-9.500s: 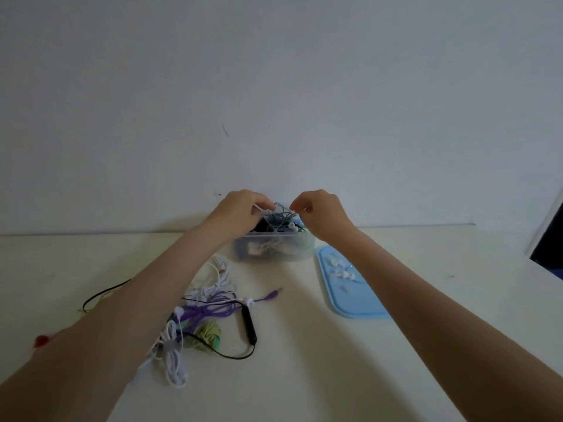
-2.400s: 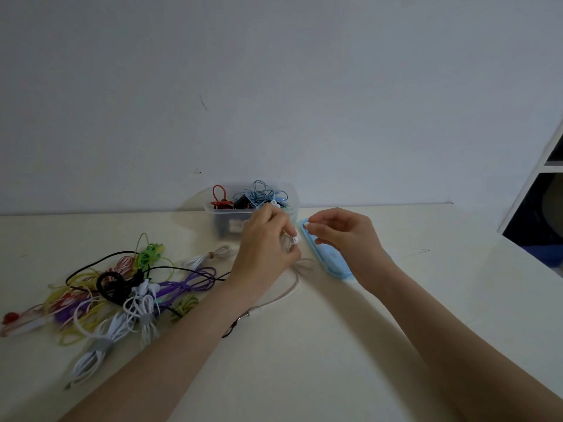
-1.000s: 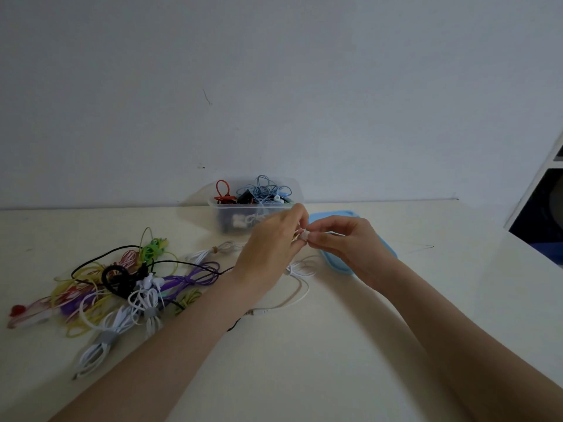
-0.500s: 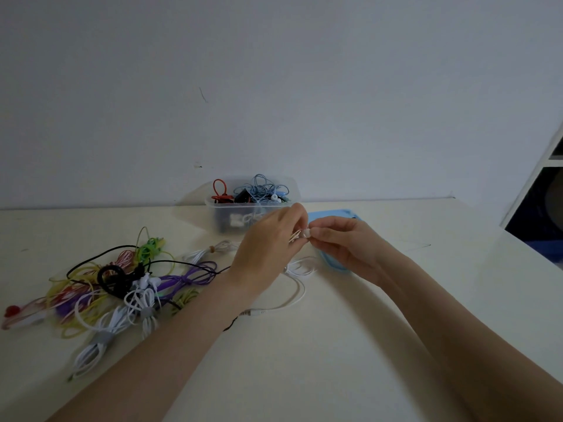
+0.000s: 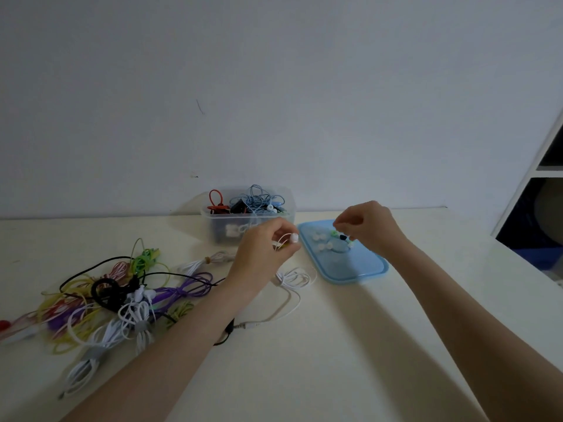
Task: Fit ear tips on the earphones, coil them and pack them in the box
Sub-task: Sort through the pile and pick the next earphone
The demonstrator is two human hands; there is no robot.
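Observation:
My left hand (image 5: pixel 264 251) pinches a pair of white earphones just below an earbud (image 5: pixel 294 237) that carries a white tip. The white cable (image 5: pixel 289 287) hangs from it and lies looped on the table, ending in a plug near my left forearm. My right hand (image 5: pixel 365 228) hovers over the blue lid (image 5: pixel 359 266) with its fingers curled over the ear tips; whether it holds one is hidden. Several loose ear tips (image 5: pixel 320 239), white, green and dark, lie on the lid. The clear plastic box (image 5: pixel 219 226) behind holds coiled earphones.
A tangle of coloured earphones (image 5: pixel 122 300), black, purple, yellow, green, red and white, covers the table's left side. The wall runs right behind the box. A white shelf unit (image 5: pixel 548 184) stands at the far right beyond the table edge.
My hands have come apart. The right hand moved right, away from the earbud, to above the blue lid. The left hand keeps its hold on the white earphones.

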